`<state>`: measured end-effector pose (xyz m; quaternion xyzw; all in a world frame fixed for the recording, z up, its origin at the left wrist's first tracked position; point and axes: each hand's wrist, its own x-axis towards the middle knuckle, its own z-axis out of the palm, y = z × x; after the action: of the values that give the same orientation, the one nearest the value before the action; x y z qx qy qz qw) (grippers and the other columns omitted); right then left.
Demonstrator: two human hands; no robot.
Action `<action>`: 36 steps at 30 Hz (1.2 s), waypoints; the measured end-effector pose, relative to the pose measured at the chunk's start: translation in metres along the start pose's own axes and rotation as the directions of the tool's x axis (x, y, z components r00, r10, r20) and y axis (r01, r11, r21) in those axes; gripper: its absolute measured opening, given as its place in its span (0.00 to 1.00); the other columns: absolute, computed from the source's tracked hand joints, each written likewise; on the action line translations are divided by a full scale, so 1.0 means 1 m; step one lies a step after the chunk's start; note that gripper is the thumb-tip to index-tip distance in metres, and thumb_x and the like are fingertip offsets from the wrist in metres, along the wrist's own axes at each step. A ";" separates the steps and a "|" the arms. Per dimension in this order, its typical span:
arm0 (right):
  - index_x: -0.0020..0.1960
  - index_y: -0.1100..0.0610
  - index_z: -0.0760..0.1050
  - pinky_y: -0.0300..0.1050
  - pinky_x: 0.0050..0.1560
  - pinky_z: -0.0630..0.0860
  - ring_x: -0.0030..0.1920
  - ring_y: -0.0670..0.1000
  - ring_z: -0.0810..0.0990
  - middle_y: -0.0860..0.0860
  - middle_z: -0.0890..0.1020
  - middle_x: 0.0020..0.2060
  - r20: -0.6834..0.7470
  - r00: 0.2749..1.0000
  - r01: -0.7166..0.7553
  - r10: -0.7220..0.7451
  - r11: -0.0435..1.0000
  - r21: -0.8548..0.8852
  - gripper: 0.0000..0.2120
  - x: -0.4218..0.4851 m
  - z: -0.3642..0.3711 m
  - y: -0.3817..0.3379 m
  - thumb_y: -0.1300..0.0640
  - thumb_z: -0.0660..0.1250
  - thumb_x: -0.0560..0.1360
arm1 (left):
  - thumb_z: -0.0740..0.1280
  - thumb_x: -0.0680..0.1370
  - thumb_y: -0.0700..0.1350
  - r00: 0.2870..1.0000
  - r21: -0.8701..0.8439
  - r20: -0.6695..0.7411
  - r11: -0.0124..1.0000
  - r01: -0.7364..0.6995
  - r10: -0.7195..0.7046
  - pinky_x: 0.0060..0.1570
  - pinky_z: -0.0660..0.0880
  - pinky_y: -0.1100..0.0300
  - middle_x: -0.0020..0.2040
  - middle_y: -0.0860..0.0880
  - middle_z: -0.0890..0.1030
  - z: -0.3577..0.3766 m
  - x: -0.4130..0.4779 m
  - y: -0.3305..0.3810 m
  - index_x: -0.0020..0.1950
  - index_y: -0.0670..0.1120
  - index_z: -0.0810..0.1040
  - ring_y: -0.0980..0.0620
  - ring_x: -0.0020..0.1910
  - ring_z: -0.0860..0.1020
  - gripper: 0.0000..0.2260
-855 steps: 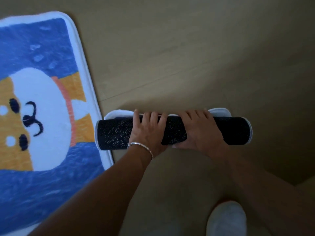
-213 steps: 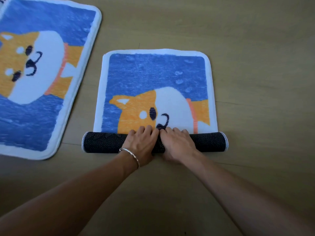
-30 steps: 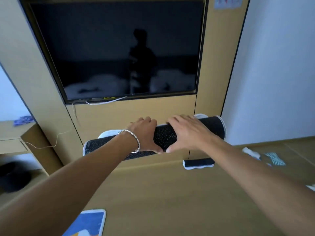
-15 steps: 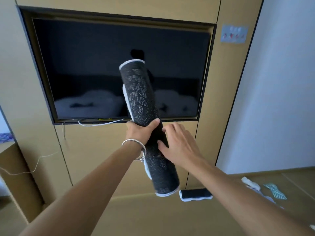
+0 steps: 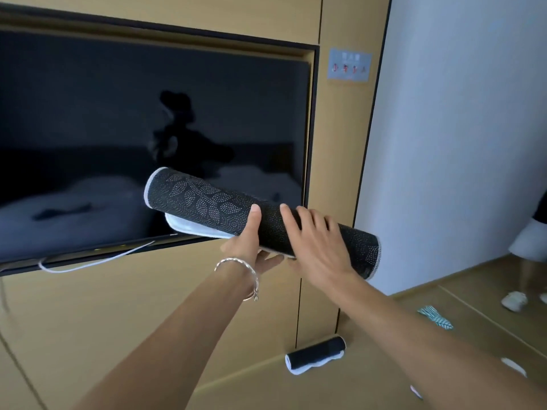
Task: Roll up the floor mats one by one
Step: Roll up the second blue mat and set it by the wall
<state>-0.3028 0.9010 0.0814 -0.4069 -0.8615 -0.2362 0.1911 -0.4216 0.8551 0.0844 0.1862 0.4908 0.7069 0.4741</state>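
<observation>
A rolled floor mat (image 5: pixel 207 207), black dotted backing outward with a white edge flap hanging below, is held up in the air in front of the wall, tilted down to the right. My left hand (image 5: pixel 251 241), a silver bracelet at its wrist, grips the roll from below with the thumb over its top. My right hand (image 5: pixel 316 241) lies flat on the roll's right half, fingers straight. A second rolled mat (image 5: pixel 315 354) lies on the floor against the wooden wall.
A dark TV screen (image 5: pixel 118 128) fills the wooden wall panel (image 5: pixel 148 306), with a white cable (image 5: pixel 97 260) under it. Another person's leg and white shoe (image 5: pixel 515 300) stand at the far right. A striped cloth (image 5: pixel 435 316) and small white items lie on the wooden floor.
The roll swung from nearly upright to a slanted, near-horizontal pose. My left hand moved under it and my right hand spread over its right half. The view shifted right.
</observation>
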 end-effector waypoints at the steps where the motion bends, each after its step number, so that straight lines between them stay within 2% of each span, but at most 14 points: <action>1: 0.75 0.57 0.54 0.56 0.58 0.70 0.60 0.60 0.73 0.59 0.72 0.63 0.014 1.000 0.005 -0.005 1.000 0.005 0.48 0.008 0.006 0.012 0.48 0.76 0.64 | 0.68 0.73 0.60 1.000 0.055 0.008 0.998 -0.018 0.018 0.35 0.80 0.51 0.51 0.44 0.81 0.005 0.007 -0.002 0.57 0.42 0.76 0.47 0.46 0.81 0.24; 4: 0.75 0.56 0.50 0.54 0.56 0.69 0.60 0.59 0.72 0.57 0.70 0.64 0.063 0.998 -0.010 0.004 0.996 0.094 0.47 0.028 0.026 0.048 0.45 0.72 0.66 | 0.61 0.78 0.59 0.980 0.439 -0.012 0.882 -0.171 0.196 0.38 0.80 0.48 0.47 0.47 0.79 0.013 0.029 -0.011 0.56 0.43 0.73 0.49 0.45 0.80 0.19; 5: 0.74 0.55 0.50 0.53 0.55 0.70 0.59 0.59 0.72 0.56 0.71 0.63 0.074 0.997 -0.019 0.011 0.993 0.114 0.46 0.034 0.032 0.060 0.45 0.71 0.66 | 0.61 0.78 0.58 0.947 0.636 0.026 0.726 -0.262 0.319 0.42 0.80 0.49 0.45 0.49 0.79 0.012 0.039 -0.014 0.54 0.44 0.74 0.49 0.44 0.80 0.18; 7: 0.74 0.54 0.52 0.52 0.52 0.70 0.57 0.58 0.73 0.55 0.72 0.61 0.108 0.994 -0.022 0.006 0.989 0.148 0.44 0.045 0.046 0.085 0.44 0.70 0.66 | 0.64 0.77 0.55 0.788 0.878 0.212 0.241 -0.413 0.578 0.48 0.77 0.53 0.47 0.51 0.79 0.010 0.059 -0.018 0.53 0.46 0.76 0.50 0.48 0.79 0.14; 8: 0.74 0.54 0.53 0.51 0.52 0.70 0.57 0.57 0.73 0.55 0.73 0.60 0.131 0.991 -0.016 -0.006 0.987 0.162 0.43 0.051 0.053 0.097 0.44 0.69 0.66 | 0.67 0.75 0.54 0.659 0.886 0.348 -0.003 -0.464 0.667 0.48 0.76 0.54 0.51 0.51 0.78 0.012 0.069 -0.018 0.56 0.47 0.76 0.50 0.51 0.77 0.14; 10: 0.73 0.53 0.54 0.50 0.51 0.70 0.56 0.56 0.74 0.54 0.73 0.58 0.172 0.984 0.008 -0.040 0.983 0.184 0.41 0.060 0.069 0.118 0.44 0.68 0.65 | 0.76 0.67 0.53 0.411 0.764 0.631 -0.436 -0.476 0.658 0.49 0.77 0.50 0.56 0.48 0.76 0.022 0.089 -0.018 0.62 0.46 0.73 0.48 0.55 0.74 0.27; 11: 0.73 0.53 0.55 0.50 0.50 0.70 0.55 0.56 0.74 0.53 0.74 0.58 0.188 0.980 0.024 -0.063 0.979 0.202 0.41 0.065 0.078 0.127 0.44 0.68 0.65 | 0.79 0.61 0.55 0.364 0.687 0.726 -0.590 -0.423 0.583 0.53 0.76 0.47 0.58 0.45 0.75 0.028 0.098 -0.018 0.64 0.46 0.70 0.46 0.57 0.72 0.36; 13: 0.72 0.52 0.57 0.49 0.49 0.71 0.55 0.55 0.74 0.52 0.74 0.57 0.224 0.967 0.060 -0.120 0.965 0.256 0.40 0.071 0.094 0.140 0.44 0.68 0.64 | 0.79 0.50 0.62 0.469 0.609 0.767 -0.728 -0.316 0.438 0.59 0.71 0.40 0.63 0.42 0.74 0.038 0.116 -0.022 0.70 0.47 0.64 0.42 0.63 0.72 0.53; 16: 0.69 0.50 0.60 0.47 0.46 0.73 0.53 0.54 0.75 0.50 0.76 0.54 0.257 0.936 0.149 -0.241 0.931 0.333 0.38 0.075 0.116 0.151 0.43 0.68 0.62 | 0.77 0.46 0.67 0.689 0.588 0.657 -0.780 -0.215 0.305 0.64 0.66 0.37 0.70 0.41 0.69 0.040 0.136 -0.037 0.75 0.48 0.52 0.39 0.69 0.68 0.64; 19: 0.66 0.50 0.62 0.47 0.45 0.74 0.48 0.53 0.75 0.49 0.76 0.51 0.274 0.883 0.283 -0.381 0.898 0.338 0.36 0.078 0.142 0.154 0.43 0.69 0.61 | 0.72 0.60 0.66 0.814 0.566 0.549 -0.801 -0.193 0.192 0.71 0.55 0.41 0.73 0.46 0.62 0.037 0.155 -0.053 0.75 0.51 0.36 0.44 0.72 0.61 0.58; 21: 0.67 0.49 0.62 0.46 0.43 0.72 0.48 0.53 0.75 0.48 0.76 0.50 0.289 0.860 0.314 -0.420 0.883 0.350 0.37 0.083 0.160 0.156 0.44 0.69 0.61 | 0.69 0.65 0.65 0.871 0.600 0.479 -0.764 -0.236 0.107 0.70 0.57 0.47 0.69 0.50 0.67 0.035 0.167 -0.060 0.76 0.53 0.41 0.47 0.67 0.66 0.51; 25: 0.69 0.48 0.59 0.45 0.42 0.69 0.49 0.52 0.75 0.48 0.75 0.52 0.308 0.828 0.330 -0.469 0.851 0.408 0.40 0.092 0.201 0.154 0.44 0.69 0.61 | 0.69 0.65 0.64 0.886 0.652 0.462 -0.694 -0.305 0.044 0.62 0.67 0.53 0.62 0.53 0.70 0.029 0.192 -0.069 0.72 0.57 0.56 0.49 0.61 0.69 0.40; 29: 0.71 0.50 0.58 0.48 0.49 0.74 0.52 0.53 0.75 0.49 0.75 0.56 0.350 0.816 0.291 -0.459 0.851 0.437 0.41 0.105 0.244 0.153 0.41 0.69 0.63 | 0.69 0.66 0.65 0.908 0.667 0.418 -0.679 -0.306 0.001 0.61 0.67 0.53 0.62 0.53 0.70 0.015 0.226 -0.082 0.72 0.57 0.56 0.50 0.61 0.68 0.40; 36: 0.72 0.50 0.58 0.43 0.44 0.66 0.52 0.51 0.73 0.49 0.74 0.57 0.488 0.747 0.232 -0.452 0.864 0.446 0.43 0.145 0.336 0.153 0.37 0.69 0.63 | 0.69 0.65 0.66 0.924 0.749 0.363 -0.551 -0.367 -0.123 0.60 0.67 0.55 0.63 0.54 0.70 -0.012 0.319 -0.116 0.72 0.58 0.57 0.51 0.62 0.67 0.40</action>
<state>-0.3143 1.2644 -0.0785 -0.2492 -0.9664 0.0277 -0.0561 -0.5268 1.1288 -0.0866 0.6627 0.7452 -0.0694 0.0260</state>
